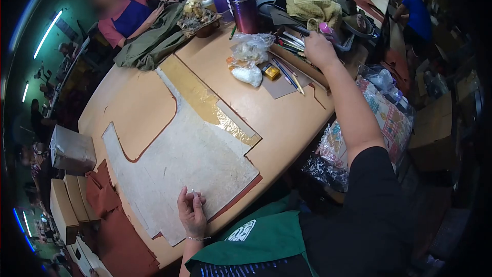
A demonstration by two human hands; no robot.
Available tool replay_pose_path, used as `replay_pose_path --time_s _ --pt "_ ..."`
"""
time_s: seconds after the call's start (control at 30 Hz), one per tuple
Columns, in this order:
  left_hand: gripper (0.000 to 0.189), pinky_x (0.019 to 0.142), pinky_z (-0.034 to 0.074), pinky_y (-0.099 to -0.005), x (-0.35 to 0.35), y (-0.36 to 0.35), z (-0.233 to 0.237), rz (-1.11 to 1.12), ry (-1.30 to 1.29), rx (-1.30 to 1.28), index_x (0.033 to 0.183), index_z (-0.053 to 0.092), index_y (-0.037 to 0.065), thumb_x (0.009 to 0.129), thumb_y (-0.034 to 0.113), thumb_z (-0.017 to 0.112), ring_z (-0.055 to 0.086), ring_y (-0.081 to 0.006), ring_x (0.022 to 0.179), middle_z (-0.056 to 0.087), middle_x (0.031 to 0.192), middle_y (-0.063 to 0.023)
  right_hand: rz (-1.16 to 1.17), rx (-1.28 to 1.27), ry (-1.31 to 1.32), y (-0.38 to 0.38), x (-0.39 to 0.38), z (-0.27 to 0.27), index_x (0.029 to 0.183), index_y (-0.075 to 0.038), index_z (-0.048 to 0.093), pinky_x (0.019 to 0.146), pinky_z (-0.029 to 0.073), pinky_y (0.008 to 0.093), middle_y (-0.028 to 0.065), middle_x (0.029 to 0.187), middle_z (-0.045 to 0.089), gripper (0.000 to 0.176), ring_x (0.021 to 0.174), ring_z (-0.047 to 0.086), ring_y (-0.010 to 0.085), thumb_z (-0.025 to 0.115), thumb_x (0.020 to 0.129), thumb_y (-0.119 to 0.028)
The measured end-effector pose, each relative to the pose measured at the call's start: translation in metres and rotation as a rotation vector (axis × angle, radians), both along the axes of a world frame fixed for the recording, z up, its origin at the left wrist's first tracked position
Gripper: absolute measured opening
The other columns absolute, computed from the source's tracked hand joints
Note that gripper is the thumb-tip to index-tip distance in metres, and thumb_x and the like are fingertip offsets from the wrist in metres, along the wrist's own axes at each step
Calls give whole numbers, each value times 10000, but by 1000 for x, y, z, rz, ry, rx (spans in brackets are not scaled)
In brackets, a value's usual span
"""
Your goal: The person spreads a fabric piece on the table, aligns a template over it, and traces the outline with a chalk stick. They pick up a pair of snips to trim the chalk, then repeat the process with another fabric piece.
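My left hand (pixel 192 214) is at the near edge of a large pale pattern piece (pixel 179 161), fingers closed in a pinch. A small white stick-like thing (pixel 195 193) shows at its fingertips; its kind is too small to tell. Reddish-brown fabric (pixel 236 197) peeks out under the pattern's edges. Stretched far forward, my right hand (pixel 319 50) is over a cardboard tray (pixel 297 62) of pens and tools. Its fingers are curled by a dark, slim object (pixel 296 30), and I cannot make out what that is.
Pencils (pixel 291 78), a yellow box (pixel 270 72) and plastic bags (pixel 251 56) lie beside the tray. A purple bottle (pixel 243 7) and a folded towel (pixel 313 6) stand farther back. Across the table, a person (pixel 130 10) handles dark green fabric (pixel 156 46). Red-brown cloth (pixel 120 231) hangs at left.
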State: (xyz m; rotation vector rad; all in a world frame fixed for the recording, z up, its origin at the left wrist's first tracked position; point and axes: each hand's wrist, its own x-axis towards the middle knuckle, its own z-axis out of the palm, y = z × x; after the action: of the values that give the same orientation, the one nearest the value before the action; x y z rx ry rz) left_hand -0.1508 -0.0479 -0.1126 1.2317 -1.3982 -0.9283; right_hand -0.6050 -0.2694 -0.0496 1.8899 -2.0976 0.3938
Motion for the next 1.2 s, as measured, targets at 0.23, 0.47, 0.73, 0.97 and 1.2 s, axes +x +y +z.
replay_pose_path --time_s 0.23,0.47,0.73,0.97,1.2 --pt "386 690 448 -235 0 1 0 -11 -2 -1 1224 337 10 854 3 449 519 -108 732 519 867 -70 136 224 45 9 4 8 915 -100 619 811 428 413 124 984 509 198 967 493 272 517 745 -118" --pt "384 692 450 -241 1 1 0 2 16 -14 1224 338 11 856 8 447 520 -108 738 519 871 -71 54 179 115 -3 -1 5 875 -48 625 815 427 417 133 999 519 201 998 493 283 586 707 -151" --pt "399 684 461 -241 1 0 0 15 116 4 1238 328 27 858 25 451 510 -114 768 505 908 -74 -46 -94 -391 27 -9 38 762 -39 632 727 459 383 182 801 603 177 788 590 310 603 705 -204" --pt "385 682 471 -231 3 -3 12 81 200 102 1227 346 -6 864 61 458 517 -104 785 501 915 -60 -83 -449 -437 44 5 7 719 -41 628 699 461 372 139 792 608 132 771 582 293 615 689 -169" --pt "369 696 461 -240 7 -5 11 91 223 85 1207 382 -16 860 70 472 517 -107 781 509 889 -57 -190 -160 -247 39 -4 13 697 -54 628 700 468 384 151 762 609 133 733 593 302 583 669 -175"
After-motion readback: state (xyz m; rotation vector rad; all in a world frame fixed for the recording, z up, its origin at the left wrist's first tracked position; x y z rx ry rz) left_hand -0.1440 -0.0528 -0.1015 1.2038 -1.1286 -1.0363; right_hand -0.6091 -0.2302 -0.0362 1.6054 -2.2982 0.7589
